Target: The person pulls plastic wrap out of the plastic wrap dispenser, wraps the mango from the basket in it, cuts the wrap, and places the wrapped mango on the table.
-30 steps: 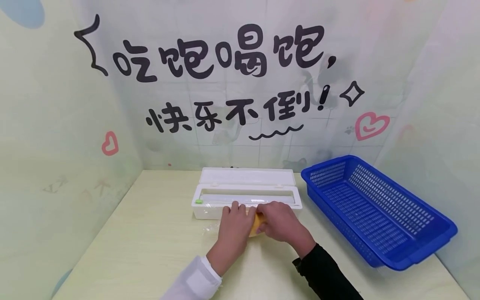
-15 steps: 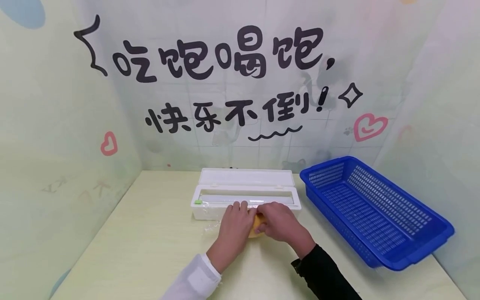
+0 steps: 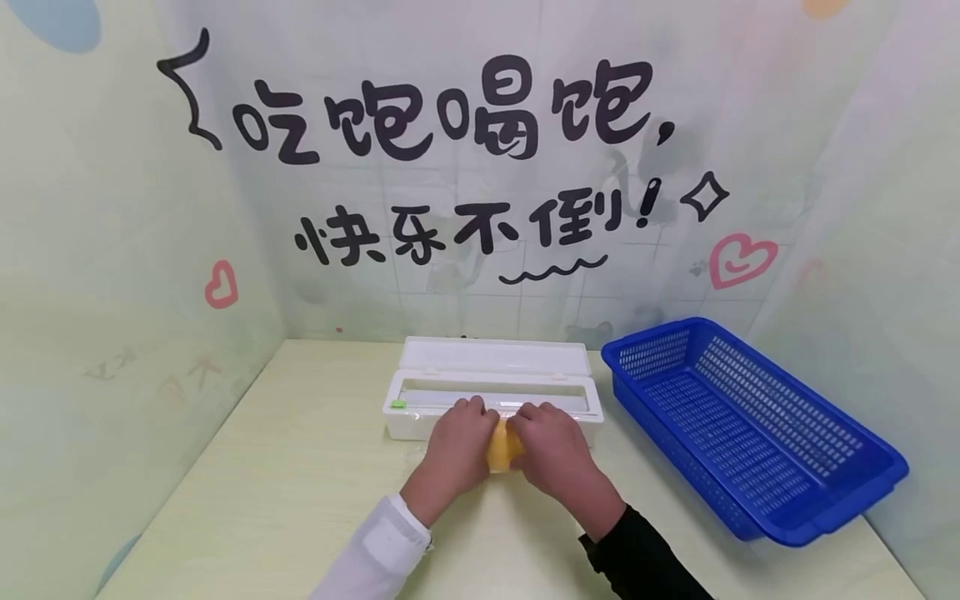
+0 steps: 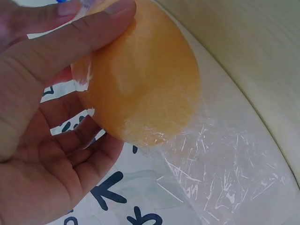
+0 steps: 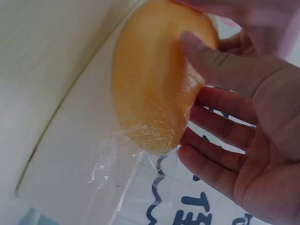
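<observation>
An orange-yellow mango (image 3: 498,446), partly covered in clear cling film (image 4: 220,173), is held in front of the white film dispenser box. My left hand (image 3: 461,446) grips its left side; in the left wrist view the thumb lies over the mango and the other fingers curl behind it. On the other side my right hand (image 3: 551,450) grips it in the same way, thumb on its face, as the right wrist view shows. Wrinkled film spreads from the mango's end towards the box's front wall. From the head view, both hands hide most of the mango.
Behind the hands stands the white dispenser box (image 3: 408,425), its lid (image 3: 495,357) raised, with a film roll (image 3: 480,398) inside and a green slider (image 3: 398,404) at the left. A blue perforated basket (image 3: 750,442) stands on the right of the pale wooden table (image 3: 262,467).
My left hand has turned, its fingers now curled instead of reaching forward over the mango. My right hand has shifted slightly, and more of the mango shows between the hands.
</observation>
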`<state>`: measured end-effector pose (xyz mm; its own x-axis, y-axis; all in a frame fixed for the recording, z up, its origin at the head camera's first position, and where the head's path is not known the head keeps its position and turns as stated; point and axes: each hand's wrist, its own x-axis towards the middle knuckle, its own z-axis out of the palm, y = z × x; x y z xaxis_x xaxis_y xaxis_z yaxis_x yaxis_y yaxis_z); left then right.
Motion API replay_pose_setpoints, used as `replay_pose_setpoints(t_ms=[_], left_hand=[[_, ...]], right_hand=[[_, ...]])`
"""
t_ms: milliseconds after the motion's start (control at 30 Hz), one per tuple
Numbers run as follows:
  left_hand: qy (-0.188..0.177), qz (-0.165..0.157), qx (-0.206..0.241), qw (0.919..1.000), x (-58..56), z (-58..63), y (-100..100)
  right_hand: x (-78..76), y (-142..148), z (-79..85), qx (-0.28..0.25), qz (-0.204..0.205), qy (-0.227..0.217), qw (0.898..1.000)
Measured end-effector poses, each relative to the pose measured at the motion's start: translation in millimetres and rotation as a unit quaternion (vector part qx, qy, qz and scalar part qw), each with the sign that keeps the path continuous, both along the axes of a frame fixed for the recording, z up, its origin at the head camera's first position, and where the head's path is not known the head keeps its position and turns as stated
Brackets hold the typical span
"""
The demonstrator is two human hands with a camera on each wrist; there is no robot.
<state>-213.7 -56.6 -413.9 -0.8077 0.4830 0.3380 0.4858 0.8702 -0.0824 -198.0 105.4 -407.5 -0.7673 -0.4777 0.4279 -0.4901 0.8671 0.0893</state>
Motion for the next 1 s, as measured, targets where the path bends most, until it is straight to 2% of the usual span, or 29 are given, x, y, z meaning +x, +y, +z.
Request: replay_pose_setpoints(t_ms=[100,233,433,667,1000], left_hand=[[-0.017,-0.013,0.028,0.9994,-1.1,0.5,-2.1],[-0.017,-0.018,0.039,0.9989,-2.4,-0.2,-2.3],[0.000,-0.001,0.015,0.9999,-1.8,-4.3,1.6],[0.036,0.003,0.017,0.9992,-1.1,-12.1,1.9],[-0.014,-0.008,0.019,0.9997,-2.7,-8.1,-3.0]], right_hand=[[3.2,-4.1,-3.4,0.036,-0.013,0.026,0.999],[6.2,-7.2,-3.5,0.078,-0.028,0.029,0.996],[6.9,-10.0,-5.6,0.095,-0.044,-0.006,0.995],[7.0,-12.9,-9.1,0.112,-0.044,0.002,0.993],[3.1,-14.2,-14.6,0.116,-0.041,0.001,0.992]])
